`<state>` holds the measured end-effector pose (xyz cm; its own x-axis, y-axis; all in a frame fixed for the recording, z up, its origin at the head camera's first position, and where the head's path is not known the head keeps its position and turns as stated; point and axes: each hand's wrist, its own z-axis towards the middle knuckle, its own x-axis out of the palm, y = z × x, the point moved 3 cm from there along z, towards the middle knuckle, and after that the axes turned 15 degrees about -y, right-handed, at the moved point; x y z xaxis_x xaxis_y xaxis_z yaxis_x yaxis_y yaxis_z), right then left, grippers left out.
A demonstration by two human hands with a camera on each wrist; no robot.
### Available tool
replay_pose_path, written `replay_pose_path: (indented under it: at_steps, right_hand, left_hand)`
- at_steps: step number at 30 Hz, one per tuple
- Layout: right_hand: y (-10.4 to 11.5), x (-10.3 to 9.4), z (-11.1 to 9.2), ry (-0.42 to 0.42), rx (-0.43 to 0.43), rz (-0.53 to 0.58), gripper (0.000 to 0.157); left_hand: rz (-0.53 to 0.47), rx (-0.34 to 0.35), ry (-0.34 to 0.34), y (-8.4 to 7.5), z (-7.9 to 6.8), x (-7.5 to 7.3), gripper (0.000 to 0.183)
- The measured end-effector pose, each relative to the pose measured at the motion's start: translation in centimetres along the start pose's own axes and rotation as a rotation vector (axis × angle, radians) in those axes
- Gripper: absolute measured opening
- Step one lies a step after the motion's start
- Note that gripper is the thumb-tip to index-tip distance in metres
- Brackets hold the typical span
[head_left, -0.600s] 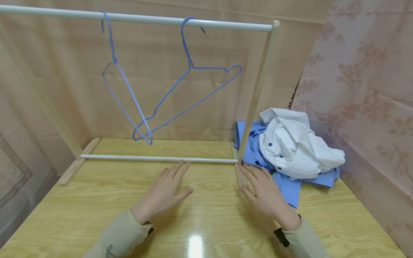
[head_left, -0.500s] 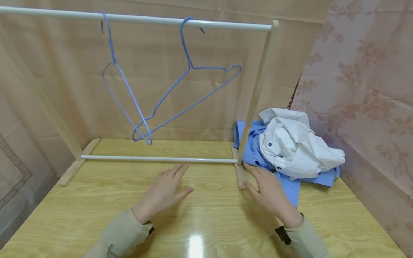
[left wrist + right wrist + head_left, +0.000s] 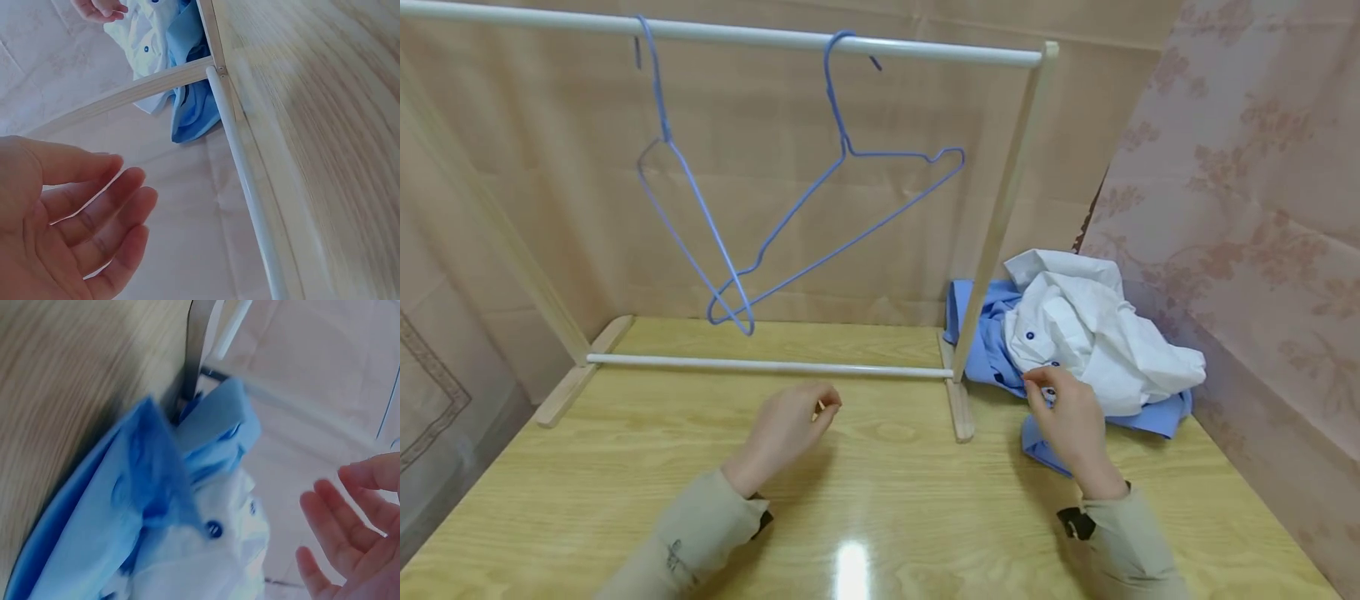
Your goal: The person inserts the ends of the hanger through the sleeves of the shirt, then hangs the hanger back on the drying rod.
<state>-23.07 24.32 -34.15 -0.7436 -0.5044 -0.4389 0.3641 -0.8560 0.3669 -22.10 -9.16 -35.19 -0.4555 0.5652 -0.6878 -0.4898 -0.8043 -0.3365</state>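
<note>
Left hand (image 3: pixel 786 429): fingers loosely curled, thumb close to fingertips, holding nothing; above woodgrain tabletop (image 3: pixel 925 517). Right hand (image 3: pixel 1071 421): fingers loosely bent, gripping nothing, at left hand's three o'clock. Crumpled white button-up shirt (image 3: pixel 1090 321): just beyond right hand, at twelve o'clock. Blue garment (image 3: pixel 996 333): beneath white shirt, spreading toward eleven. Garment rack (image 3: pixel 1004 225): at right hand's ten. Two blue wire hangers (image 3: pixel 857 237): on top rail (image 3: pixel 737 34), at left hand's twelve. Beige cloth backdrop (image 3: pixel 910 100): farthest.

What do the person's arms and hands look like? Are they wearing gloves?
No gloves! The left hand and right hand are bare. The left sleeve and right sleeve are greenish-beige and reach the wrists. A black piece shows by the right cuff, and another by the left. The left sleeve has a small dark squiggle.
</note>
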Motion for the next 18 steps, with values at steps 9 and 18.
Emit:
replay_pose_path:
  at_steps: [9, 18]
  right_hand:
    - [-4.1, -0.5, 1.8, -0.086, 0.151, -0.062, 0.054]
    - [-7.8, -0.8, 2.7, 0.086, 0.332, -0.225, 0.128]
  left_hand:
    - [-0.073, -0.055, -0.012, -0.3, 1.3, 0.7, 0.006]
    - [-0.14, -0.121, 0.077, -0.4, 2.2, 2.5, 0.011]
